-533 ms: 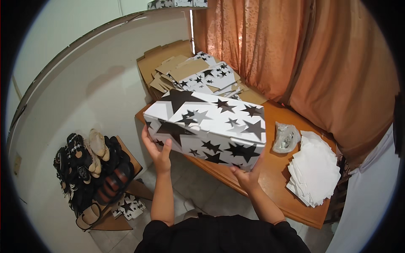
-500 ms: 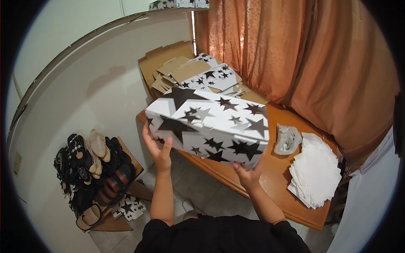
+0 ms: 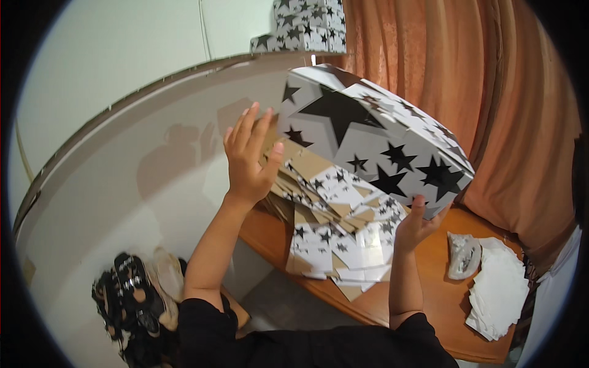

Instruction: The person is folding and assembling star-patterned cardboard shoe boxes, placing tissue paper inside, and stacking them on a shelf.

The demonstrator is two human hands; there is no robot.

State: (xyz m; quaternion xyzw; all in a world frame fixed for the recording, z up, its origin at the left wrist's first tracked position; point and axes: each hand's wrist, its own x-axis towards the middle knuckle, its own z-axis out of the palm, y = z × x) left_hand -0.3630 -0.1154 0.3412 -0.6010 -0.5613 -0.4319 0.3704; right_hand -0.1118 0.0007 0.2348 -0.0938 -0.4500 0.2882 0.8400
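Note:
I hold a white box with black stars [image 3: 374, 135] raised high above the wooden table [image 3: 429, 300], tilted. My left hand [image 3: 248, 156] presses flat against its left end, fingers spread upward. My right hand [image 3: 414, 224] supports its lower right corner from below. Under the box lies a pile of flat, unfolded star-printed cardboard blanks [image 3: 331, 227]. More star-printed boxes [image 3: 304, 27] are stacked high up at the top of the view.
A stack of white paper sheets [image 3: 500, 294] and a crumpled grey wad [image 3: 461, 254] lie at the table's right. Several shoes [image 3: 138, 300] sit on a low rack at lower left. An orange curtain [image 3: 491, 104] hangs behind; a pale wall is left.
The box has been lifted off the table and raised up and back, tilting. Both hands rose with it, and the view now looks higher, showing the stacked boxes above.

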